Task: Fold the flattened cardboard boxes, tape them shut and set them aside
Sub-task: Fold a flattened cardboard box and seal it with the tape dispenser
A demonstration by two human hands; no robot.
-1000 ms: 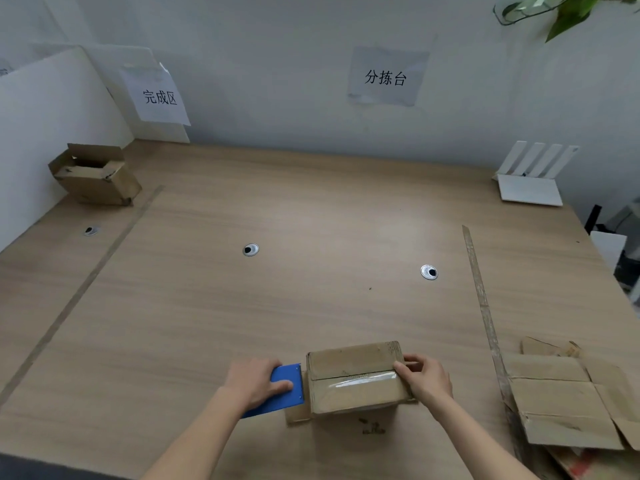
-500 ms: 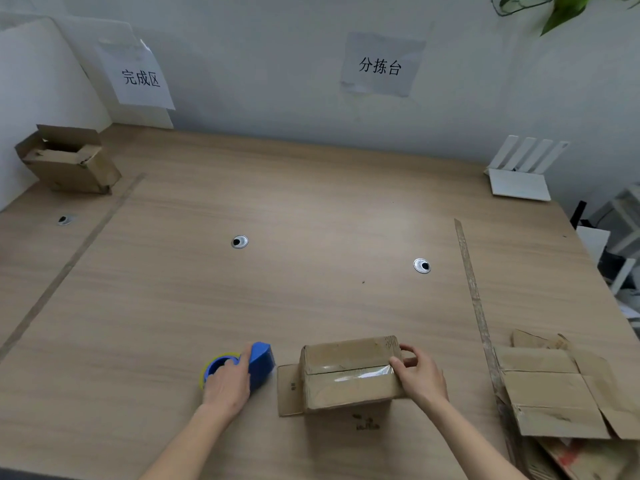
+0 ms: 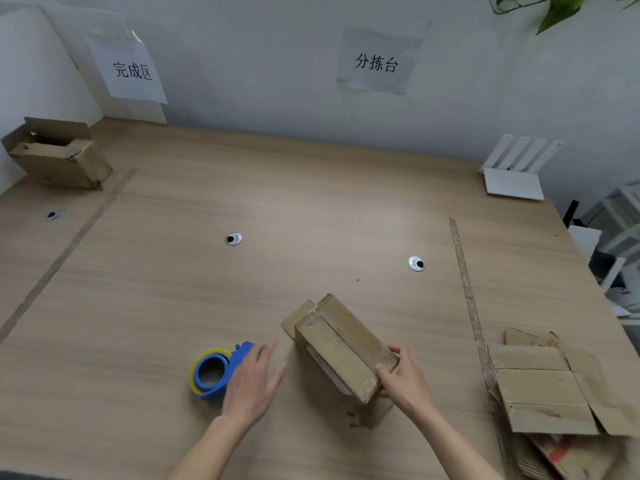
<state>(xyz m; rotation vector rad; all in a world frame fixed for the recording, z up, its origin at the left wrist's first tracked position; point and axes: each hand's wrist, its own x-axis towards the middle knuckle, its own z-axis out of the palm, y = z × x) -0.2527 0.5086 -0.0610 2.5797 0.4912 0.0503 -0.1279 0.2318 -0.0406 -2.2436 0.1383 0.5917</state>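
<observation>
Right hand (image 3: 403, 377) grips the box (image 3: 341, 344) by its near corner, tilted; left hand (image 3: 251, 379) spread flat left of the box, beside the tape dispenser (image 3: 216, 372)

Both bare forearms are extended forward from the lower edge of the view. The left hand (image 3: 251, 382) is held flat, palm down, with its fingers straight and slightly spread. The right hand (image 3: 403, 377) is curled, with thumb and fingers closed in a grip.

Soft, even indoor light, faint shadows under the hands, slight overall blur, wide-angle bending at the edges.
</observation>
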